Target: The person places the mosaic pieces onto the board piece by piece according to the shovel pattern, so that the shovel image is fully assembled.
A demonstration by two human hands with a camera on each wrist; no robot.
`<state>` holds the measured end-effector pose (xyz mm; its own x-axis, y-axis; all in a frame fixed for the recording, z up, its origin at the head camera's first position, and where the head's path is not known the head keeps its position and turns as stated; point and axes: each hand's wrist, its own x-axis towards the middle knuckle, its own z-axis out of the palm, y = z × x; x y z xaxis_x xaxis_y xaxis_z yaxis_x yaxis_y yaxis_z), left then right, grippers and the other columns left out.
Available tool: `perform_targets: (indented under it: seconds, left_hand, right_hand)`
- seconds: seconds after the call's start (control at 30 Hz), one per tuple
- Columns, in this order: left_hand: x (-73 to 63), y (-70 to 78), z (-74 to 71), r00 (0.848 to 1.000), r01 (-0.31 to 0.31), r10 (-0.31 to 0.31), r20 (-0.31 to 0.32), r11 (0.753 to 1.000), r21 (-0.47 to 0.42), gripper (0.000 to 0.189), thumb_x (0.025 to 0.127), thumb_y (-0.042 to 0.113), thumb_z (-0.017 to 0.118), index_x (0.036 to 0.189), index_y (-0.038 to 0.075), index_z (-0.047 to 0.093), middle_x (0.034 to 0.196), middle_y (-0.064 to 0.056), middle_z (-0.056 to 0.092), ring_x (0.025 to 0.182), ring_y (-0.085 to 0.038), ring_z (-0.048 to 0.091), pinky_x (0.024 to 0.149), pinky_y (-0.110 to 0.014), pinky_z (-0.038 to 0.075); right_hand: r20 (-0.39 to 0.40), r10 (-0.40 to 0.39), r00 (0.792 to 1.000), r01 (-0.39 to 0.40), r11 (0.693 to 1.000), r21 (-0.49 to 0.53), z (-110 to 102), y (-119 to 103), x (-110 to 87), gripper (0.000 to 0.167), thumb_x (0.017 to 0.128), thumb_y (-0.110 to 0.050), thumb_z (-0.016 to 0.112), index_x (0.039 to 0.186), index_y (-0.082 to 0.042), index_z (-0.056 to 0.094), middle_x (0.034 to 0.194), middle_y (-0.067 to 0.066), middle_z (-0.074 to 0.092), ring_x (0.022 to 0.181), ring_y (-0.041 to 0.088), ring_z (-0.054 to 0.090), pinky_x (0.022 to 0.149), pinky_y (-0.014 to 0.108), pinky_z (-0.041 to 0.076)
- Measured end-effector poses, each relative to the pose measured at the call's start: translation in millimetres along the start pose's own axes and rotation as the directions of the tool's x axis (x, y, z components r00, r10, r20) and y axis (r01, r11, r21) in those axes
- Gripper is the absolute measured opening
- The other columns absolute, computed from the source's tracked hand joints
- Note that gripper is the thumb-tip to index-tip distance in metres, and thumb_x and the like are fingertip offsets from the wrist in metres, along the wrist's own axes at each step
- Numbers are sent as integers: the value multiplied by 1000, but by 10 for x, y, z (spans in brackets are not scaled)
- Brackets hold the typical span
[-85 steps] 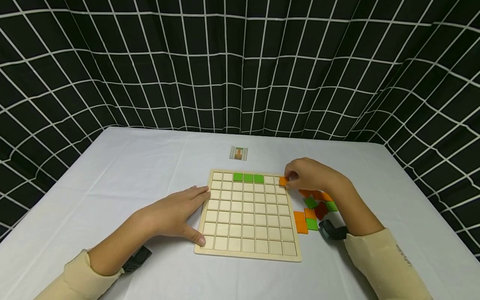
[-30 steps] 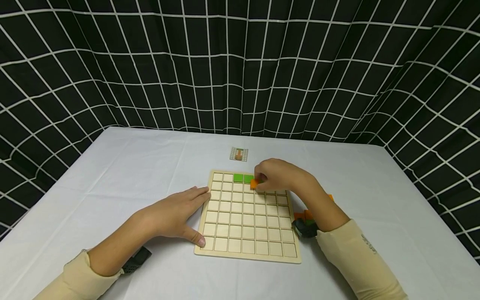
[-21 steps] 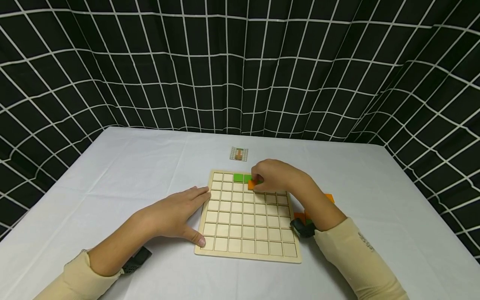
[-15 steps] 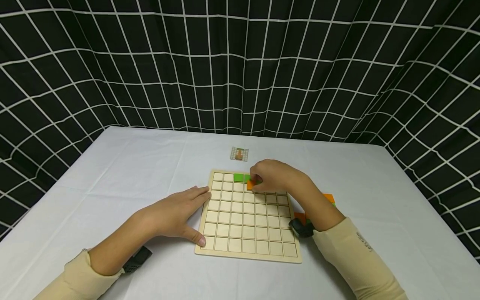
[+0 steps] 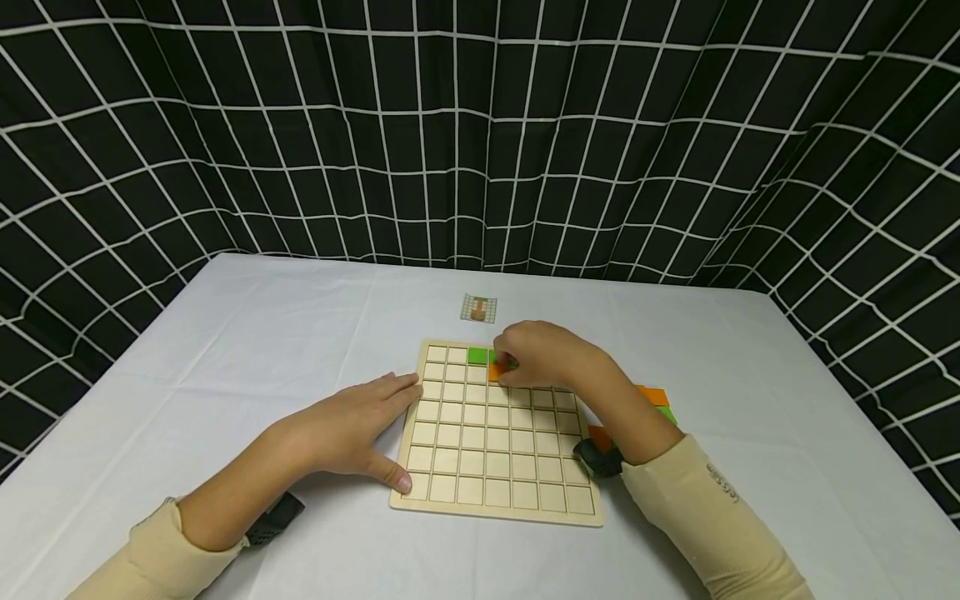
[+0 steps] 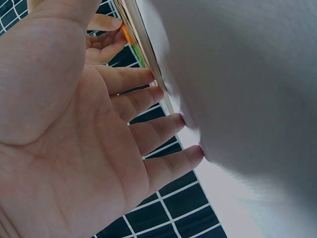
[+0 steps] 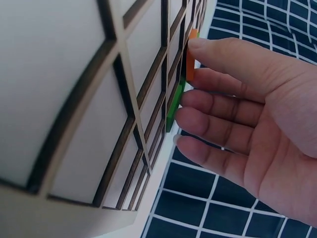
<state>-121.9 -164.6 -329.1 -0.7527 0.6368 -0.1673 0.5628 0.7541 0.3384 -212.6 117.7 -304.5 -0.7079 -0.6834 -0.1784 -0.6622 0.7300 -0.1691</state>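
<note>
A wooden board (image 5: 459, 456) divided into square cells lies on the table. My right hand (image 5: 546, 357) pinches an orange square tile (image 5: 494, 373) at the fourth cell of the second row. In the right wrist view the orange tile (image 7: 191, 57) stands on edge to the camera, between thumb and fingers, close over the grid. Green tiles sit in the top row; one green tile (image 5: 477, 356) shows whole, while my right hand covers others. My left hand (image 5: 348, 427) rests along the board's left edge, fingers extended, thumb at the near corner.
Loose orange and green tiles (image 5: 652, 397) lie right of the board, partly hidden by my right forearm. Beyond the board's far edge is a small picture card (image 5: 478, 308) with a coloured grid pattern. A black curtain (image 5: 480, 125) with white lines hangs behind the table.
My right hand has carried the orange tile from the board's right edge leftward to below the green row, lately edging slightly left. The left hand has stayed in place.
</note>
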Motion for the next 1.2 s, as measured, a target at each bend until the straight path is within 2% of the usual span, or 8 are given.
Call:
perform_targets:
  seconds: [0.23,0.7,0.9,1.2]
  left_hand:
    - [7,6,-1,1000,8,-8,6,1000,-10,122,68,72,76,155,0,32,162,-17,25,147,-40,24,117,-53,25]
    - [1,7,0,1000,17,-17,4,1000,-18,121,68,70,77,156,1,32,162,-16,25,147,-39,24,117,-53,25]
    - [0,12,4,1000,14,-14,2,1000,-13,121,67,71,76,155,0,32,162,-16,25,147,-40,24,117,-53,25]
    - [-3,15,1,1000,7,-7,-2,1000,-5,121,68,71,77,155,0,33,162,-16,27,147,-40,25,117,-53,26]
  right_hand:
    - [-10,-26,1000,25,1000,-17,15,-14,8,12,89,-19,78,89,-11,70,80,-6,61,73,14,51,68,28,47]
    - [-42,-68,997,70,996,48,23,0,-47,5,93,-12,72,89,-11,75,86,-6,66,77,10,56,74,28,51]
    - [-38,-79,996,82,993,81,24,-2,-90,6,93,-8,70,90,-10,75,81,-6,64,73,11,53,70,27,49]
    - [-65,-79,995,88,987,131,52,108,-232,10,94,-6,69,86,-10,73,73,-4,55,70,13,48,66,28,44]
